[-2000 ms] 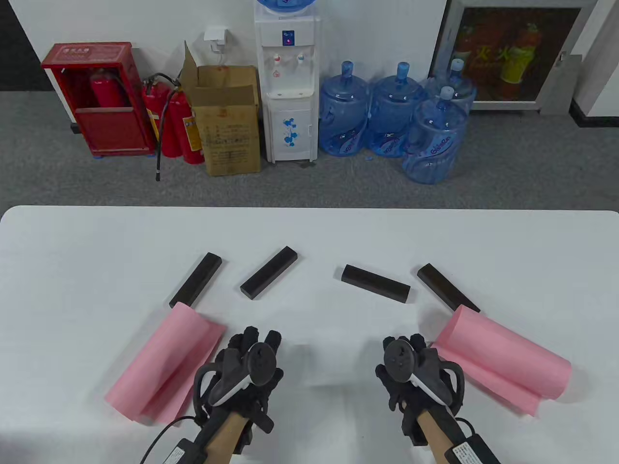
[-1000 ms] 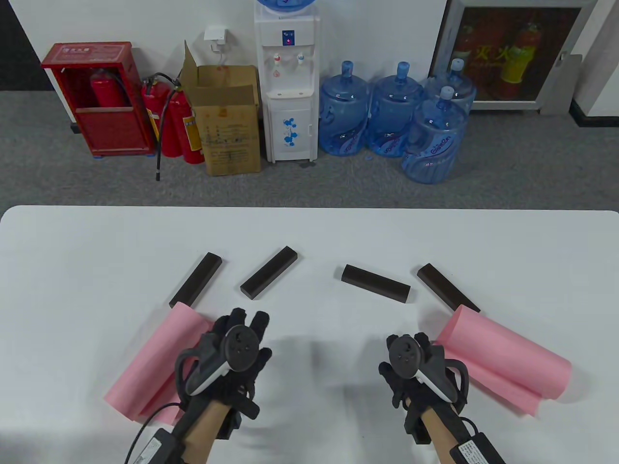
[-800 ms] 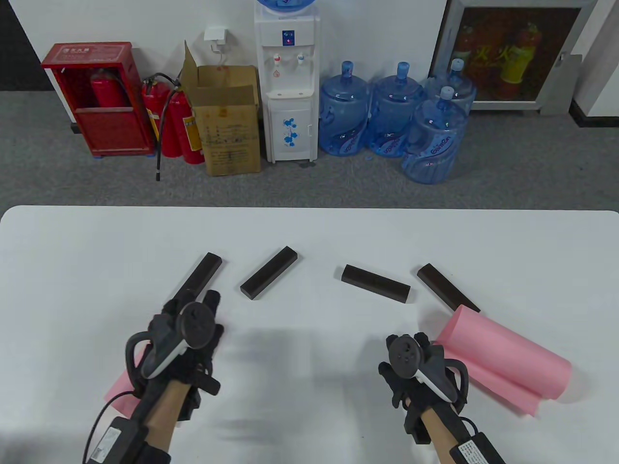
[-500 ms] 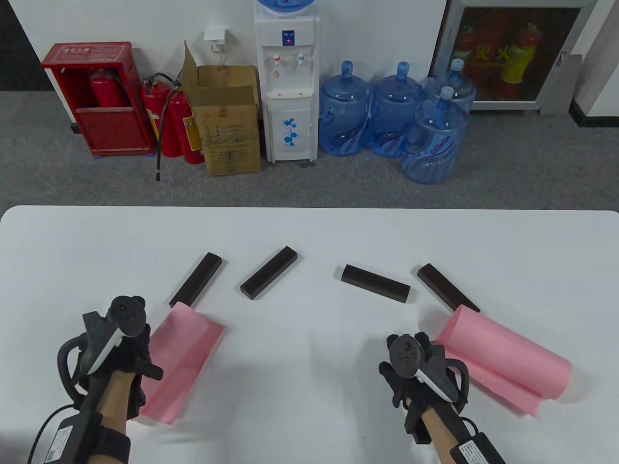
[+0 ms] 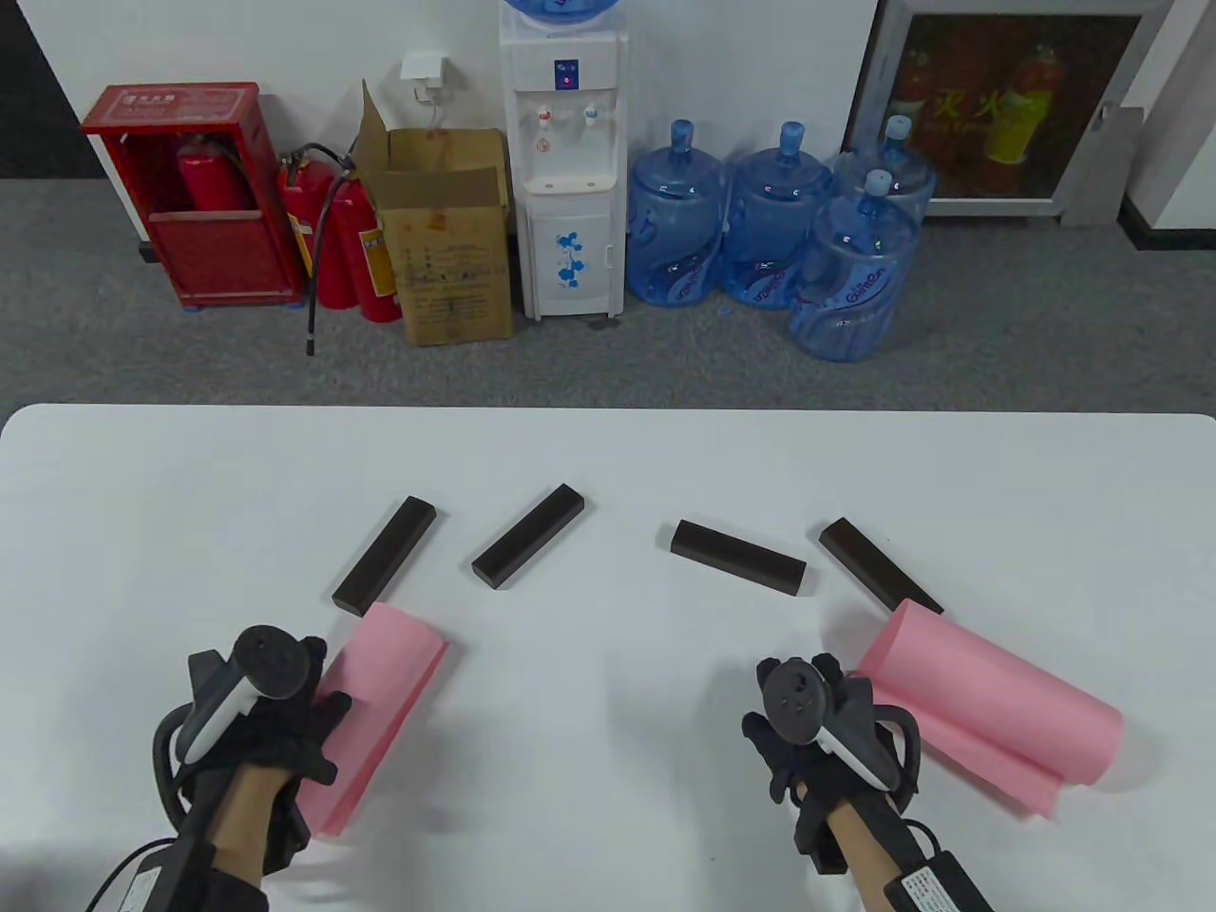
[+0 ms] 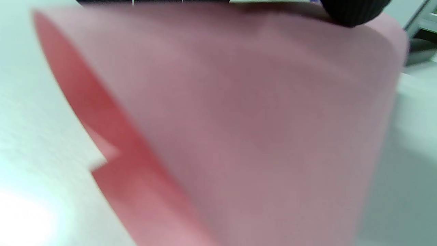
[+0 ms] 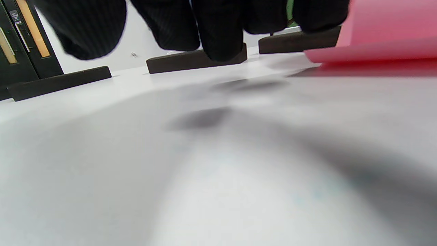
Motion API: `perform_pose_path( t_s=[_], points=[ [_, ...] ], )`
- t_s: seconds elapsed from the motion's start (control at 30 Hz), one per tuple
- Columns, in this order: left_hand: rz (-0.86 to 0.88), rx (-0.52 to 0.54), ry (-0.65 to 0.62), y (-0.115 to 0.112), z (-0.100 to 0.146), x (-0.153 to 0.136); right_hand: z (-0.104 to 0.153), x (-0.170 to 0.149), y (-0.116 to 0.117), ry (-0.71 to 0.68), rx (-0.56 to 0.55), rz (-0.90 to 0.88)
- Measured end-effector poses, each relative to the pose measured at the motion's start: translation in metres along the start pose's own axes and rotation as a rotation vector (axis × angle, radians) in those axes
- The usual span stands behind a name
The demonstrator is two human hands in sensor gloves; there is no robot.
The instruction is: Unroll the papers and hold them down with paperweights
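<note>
Two pink paper rolls lie on the white table (image 5: 608, 456). My left hand (image 5: 313, 698) lies over the left roll (image 5: 389, 684) and grips its left side; the roll fills the left wrist view (image 6: 239, 130), with one fingertip (image 6: 351, 13) over its top. My right hand (image 5: 817, 679) hovers empty just left of the right roll (image 5: 997, 708), fingers (image 7: 218, 34) hanging loose above the table. Several dark paperweight bars lie in a row behind: far left (image 5: 385, 554), mid left (image 5: 527, 549), mid right (image 5: 738, 557), far right (image 5: 879, 578).
The far right bar's near end touches the right roll's top corner. In the right wrist view three bars (image 7: 191, 61) show beyond the fingers and the pink roll (image 7: 385, 30) is at the upper right. Water jugs and boxes stand on the floor beyond the table.
My left hand swung from the table's middle across to the left roll's left side and took hold of it; the roll now looks narrower and shifted right. My right hand barely moved.
</note>
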State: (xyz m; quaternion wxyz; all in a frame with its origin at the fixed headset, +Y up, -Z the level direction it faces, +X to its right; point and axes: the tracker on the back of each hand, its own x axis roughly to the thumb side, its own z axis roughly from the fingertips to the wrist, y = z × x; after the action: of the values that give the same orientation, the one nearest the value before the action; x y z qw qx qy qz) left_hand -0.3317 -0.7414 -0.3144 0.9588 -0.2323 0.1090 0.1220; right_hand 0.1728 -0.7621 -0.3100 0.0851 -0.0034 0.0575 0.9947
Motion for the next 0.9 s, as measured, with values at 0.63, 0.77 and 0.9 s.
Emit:
perform_pose_path(
  t_s=[0.63,0.77,0.9],
  points=[
    [0.48,0.164,-0.319,-0.007,0.053,0.118,0.001,0.006,0.001,-0.037,0.0,0.007],
    [0.538,0.051,-0.333,-0.036,0.047,0.157,0.002,0.009,0.003,-0.051,0.005,0.015],
    [0.505,0.029,-0.273,-0.066,0.034,0.175,0.003,0.012,0.005,-0.066,0.006,0.025]
  ],
)
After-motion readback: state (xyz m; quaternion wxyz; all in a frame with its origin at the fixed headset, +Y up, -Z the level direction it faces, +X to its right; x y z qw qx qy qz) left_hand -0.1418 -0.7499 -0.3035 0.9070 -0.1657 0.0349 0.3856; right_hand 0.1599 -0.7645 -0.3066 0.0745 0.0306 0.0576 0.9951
